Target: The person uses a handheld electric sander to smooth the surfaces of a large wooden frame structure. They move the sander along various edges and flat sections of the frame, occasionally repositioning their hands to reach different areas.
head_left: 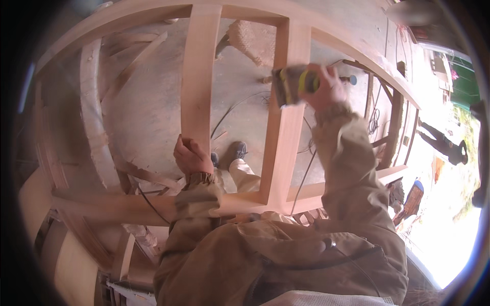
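Observation:
My right hand (322,89) is wrapped round a dark power sander (287,87) with yellow-green trim. The sander rests across the upper part of a wooden crossbar (283,137) in a large bare-wood frame. Nearer my body, my left hand (194,157) is curled against the lower part of another wooden crossbar (197,76), fingers bent at its edge. Part of that grip is hidden behind the hand. Both crossbars run between a far rail (245,11) and a near rail (240,202).
A rough white-coated post (94,112) and thin timber pieces stand under the frame at left. Dark cables (229,109) trail over the concrete floor (153,97). My shoe (238,150) shows beneath the frame. At right, another person (446,145) stands in the bright opening.

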A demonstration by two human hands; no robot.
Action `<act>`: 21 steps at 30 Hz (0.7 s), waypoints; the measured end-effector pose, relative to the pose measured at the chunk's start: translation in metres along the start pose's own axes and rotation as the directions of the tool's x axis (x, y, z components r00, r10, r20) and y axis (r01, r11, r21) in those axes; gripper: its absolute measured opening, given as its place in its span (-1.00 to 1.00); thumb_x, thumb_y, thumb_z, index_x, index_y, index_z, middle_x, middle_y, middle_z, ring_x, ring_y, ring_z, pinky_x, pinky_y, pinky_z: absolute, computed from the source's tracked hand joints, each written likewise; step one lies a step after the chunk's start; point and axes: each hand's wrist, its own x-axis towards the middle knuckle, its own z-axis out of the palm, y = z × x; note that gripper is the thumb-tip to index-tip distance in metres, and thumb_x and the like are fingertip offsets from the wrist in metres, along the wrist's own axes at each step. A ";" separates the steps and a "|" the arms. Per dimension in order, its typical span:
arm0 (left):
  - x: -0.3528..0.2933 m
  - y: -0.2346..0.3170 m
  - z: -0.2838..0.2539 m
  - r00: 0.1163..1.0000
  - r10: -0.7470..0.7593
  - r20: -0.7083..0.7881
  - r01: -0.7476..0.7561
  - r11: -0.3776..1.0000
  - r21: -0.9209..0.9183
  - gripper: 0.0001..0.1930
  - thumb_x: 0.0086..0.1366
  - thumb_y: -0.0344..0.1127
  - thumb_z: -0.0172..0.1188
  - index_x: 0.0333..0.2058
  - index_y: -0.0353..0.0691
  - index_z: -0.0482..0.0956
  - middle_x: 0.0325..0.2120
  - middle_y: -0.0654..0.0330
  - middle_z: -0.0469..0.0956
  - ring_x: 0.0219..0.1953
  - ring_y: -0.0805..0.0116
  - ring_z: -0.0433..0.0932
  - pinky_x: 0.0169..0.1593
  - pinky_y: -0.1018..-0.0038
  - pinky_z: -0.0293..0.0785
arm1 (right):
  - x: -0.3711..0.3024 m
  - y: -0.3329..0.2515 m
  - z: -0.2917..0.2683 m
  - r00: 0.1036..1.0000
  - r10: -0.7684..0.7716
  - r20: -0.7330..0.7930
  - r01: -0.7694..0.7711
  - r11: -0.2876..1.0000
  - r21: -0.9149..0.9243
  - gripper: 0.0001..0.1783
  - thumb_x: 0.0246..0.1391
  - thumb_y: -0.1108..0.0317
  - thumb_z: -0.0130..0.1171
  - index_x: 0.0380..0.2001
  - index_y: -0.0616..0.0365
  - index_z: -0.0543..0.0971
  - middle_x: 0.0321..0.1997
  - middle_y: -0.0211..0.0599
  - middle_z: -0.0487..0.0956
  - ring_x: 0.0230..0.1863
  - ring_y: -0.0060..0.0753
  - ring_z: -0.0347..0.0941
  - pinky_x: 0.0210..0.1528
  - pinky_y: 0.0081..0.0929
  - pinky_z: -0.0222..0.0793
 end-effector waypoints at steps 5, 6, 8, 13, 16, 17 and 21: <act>-0.001 0.002 0.002 1.000 0.013 -0.019 -0.014 1.000 -0.020 -0.55 0.26 -0.18 0.00 0.06 -0.32 0.28 -0.11 -0.09 0.42 -0.07 -0.10 0.38 -0.04 0.08 0.34 | 0.129 0.034 -0.002 0.995 0.078 -0.057 -0.079 0.996 -0.032 -0.32 -0.47 0.09 0.32 -0.07 -0.37 0.46 -0.12 -0.17 0.44 -0.13 -0.04 0.48 -0.12 -0.17 0.42; 0.000 0.001 0.002 0.999 0.016 -0.027 -0.016 1.000 -0.012 -0.56 0.27 -0.18 -0.01 0.04 -0.32 0.30 -0.11 -0.10 0.42 -0.07 -0.10 0.39 -0.03 0.10 0.34 | 0.149 0.037 -0.003 0.994 0.066 -0.085 -0.067 0.998 -0.003 -0.32 -0.46 0.08 0.29 -0.06 -0.35 0.46 -0.12 -0.12 0.44 -0.12 -0.04 0.48 -0.10 -0.19 0.41; 0.000 0.000 0.004 0.999 0.016 -0.038 -0.016 1.000 0.002 -0.58 0.28 -0.18 -0.01 0.02 -0.33 0.33 -0.10 -0.11 0.41 -0.06 -0.09 0.41 0.00 0.13 0.35 | 0.172 0.044 -0.005 0.992 0.069 -0.105 -0.071 0.997 -0.023 -0.31 -0.45 0.07 0.29 -0.04 -0.33 0.45 -0.12 -0.08 0.44 -0.11 -0.02 0.47 -0.08 -0.21 0.40; 0.003 -0.003 0.006 0.995 0.040 -0.094 -0.040 0.999 0.001 -0.57 0.26 -0.16 0.01 0.00 -0.34 0.36 -0.13 -0.12 0.43 -0.07 -0.10 0.41 -0.01 0.13 0.36 | 0.160 0.050 0.001 0.997 0.058 -0.057 -0.059 0.998 -0.021 -0.29 -0.43 0.06 0.29 -0.02 -0.32 0.42 -0.09 -0.09 0.43 -0.08 -0.02 0.46 -0.07 -0.22 0.40; 0.005 0.002 0.003 0.999 -0.015 -0.050 0.015 1.000 0.015 -0.55 0.24 -0.13 -0.01 0.01 -0.33 0.35 -0.10 -0.07 0.45 -0.06 -0.07 0.40 0.00 0.11 0.35 | 0.108 0.043 -0.003 0.998 0.052 0.038 -0.052 0.999 -0.010 -0.31 -0.40 0.11 0.33 -0.03 -0.31 0.42 -0.07 -0.07 0.41 -0.06 -0.01 0.45 -0.07 -0.20 0.42; 0.007 -0.002 0.004 0.999 -0.006 -0.052 0.004 0.999 -0.042 -0.54 0.23 -0.08 -0.01 -0.02 -0.31 0.39 -0.13 -0.09 0.47 -0.08 -0.08 0.43 -0.02 0.11 0.36 | 0.083 0.043 -0.001 0.998 0.042 0.040 -0.041 0.998 -0.046 -0.32 -0.40 0.14 0.35 -0.04 -0.28 0.42 -0.07 -0.06 0.40 -0.07 0.00 0.45 -0.08 -0.20 0.43; 0.005 -0.002 0.004 0.997 -0.031 -0.076 0.029 0.999 -0.025 -0.55 0.18 -0.12 0.07 -0.03 -0.29 0.39 -0.13 -0.10 0.47 -0.08 -0.07 0.43 -0.04 0.11 0.37 | -0.047 0.038 0.009 1.000 -0.012 0.014 0.012 1.000 -0.006 -0.35 -0.41 0.28 0.38 -0.09 -0.20 0.44 -0.07 -0.15 0.37 -0.12 0.05 0.45 -0.24 -0.13 0.49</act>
